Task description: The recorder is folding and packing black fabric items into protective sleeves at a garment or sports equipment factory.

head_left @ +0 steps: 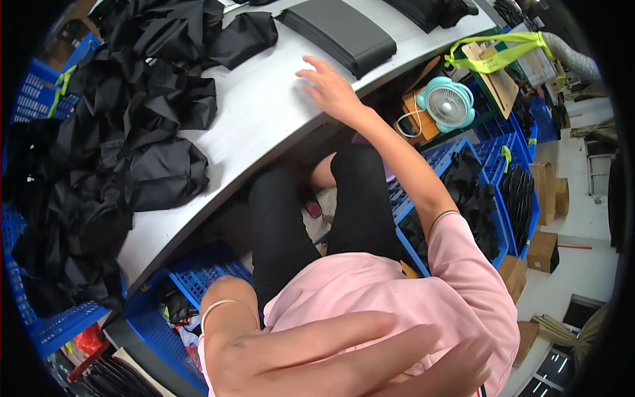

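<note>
workroom, with brown cardboard boxes [544,252] along the right-hand side and blue plastic crates [430,159] beside the seated person.

item: white worktable [228,112], smooth-topped, running diagonally past the person's knees.

item: dark flat stack [340,33], many thin sheets laid square, on the worktable at upper middle, one corner close to the near edge. probable handling: each sheet light and limp, perhaps a little slick; the whole pile heavier and apt to slide out of line if dragged. best hold: a single sheet by its near corner, pinched between thumb and finger; the full pile by both ends, supported from below.

item: loose black fabric heap [109,139], crumpled, covering the worktable's left end and drooping past it. probable handling: soft, thin, not fragile, easily tangled; best taken by a free edge, such as the flap nearest the stack.

item: right hand [331,89], just beside the stack, fingers parted, nothing seen between them; whether it touches the tabletop cannot be told.

item: left hand [317,357], raised close to the camera, blurred, fingers extended and spread, back showing; no object visible in it, palm hidden.

item: turquoise fan [448,104], beyond the right forearm.
</note>
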`<state>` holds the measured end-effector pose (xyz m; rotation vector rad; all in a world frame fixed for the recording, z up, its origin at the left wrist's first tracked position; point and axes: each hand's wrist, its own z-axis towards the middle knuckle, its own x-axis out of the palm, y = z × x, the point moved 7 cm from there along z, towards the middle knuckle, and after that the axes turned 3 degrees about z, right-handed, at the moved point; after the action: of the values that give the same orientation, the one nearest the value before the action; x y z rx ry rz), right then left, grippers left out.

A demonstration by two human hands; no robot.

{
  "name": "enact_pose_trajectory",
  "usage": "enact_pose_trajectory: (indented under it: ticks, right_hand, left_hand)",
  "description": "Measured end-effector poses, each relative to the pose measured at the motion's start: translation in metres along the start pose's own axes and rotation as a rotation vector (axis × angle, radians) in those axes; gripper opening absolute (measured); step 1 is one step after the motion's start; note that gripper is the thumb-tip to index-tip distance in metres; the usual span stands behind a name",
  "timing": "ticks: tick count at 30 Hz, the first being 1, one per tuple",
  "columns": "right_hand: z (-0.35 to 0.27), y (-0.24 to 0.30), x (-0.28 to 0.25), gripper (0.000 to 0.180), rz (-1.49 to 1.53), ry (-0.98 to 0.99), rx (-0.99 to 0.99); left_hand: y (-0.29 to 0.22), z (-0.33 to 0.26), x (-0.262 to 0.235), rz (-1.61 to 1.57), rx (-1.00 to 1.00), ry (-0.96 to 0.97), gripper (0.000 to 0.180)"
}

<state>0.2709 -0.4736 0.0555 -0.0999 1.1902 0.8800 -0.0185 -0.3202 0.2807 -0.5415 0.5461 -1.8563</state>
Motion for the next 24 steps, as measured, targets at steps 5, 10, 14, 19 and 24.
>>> enact_pose_trajectory:
  ticks: [5, 10, 14, 19, 24]
  right_hand:
    - [0.084, -0.027, 0.056, 0.044, -0.066, 0.043, 0.009]
    - [0.095, -0.025, 0.063, 0.037, -0.105, 0.044, -0.002]
    - [0.033, 0.027, 0.019, 0.03, 0.488, 0.007, 0.219]
    - [-0.061, 0.102, -0.017, 0.03, 0.919, 0.032, 0.469]
    - [-0.127, 0.096, -0.02, 0.014, 1.397, -0.394, 0.511]
  left_hand:
    - [0.032, 0.022, -0.025, 0.415, -0.035, -0.006, 0.013]
    - [0.132, -0.034, -0.081, 0.568, -0.657, -0.15, 0.028]
    - [0.201, -0.081, -0.101, 0.667, -0.765, -0.284, 0.056]
    - [0.232, -0.08, -0.082, 0.78, -0.606, -0.379, 0.071]
    - [0.211, -0.079, -0.048, 0.686, -0.563, -0.419, 0.033]
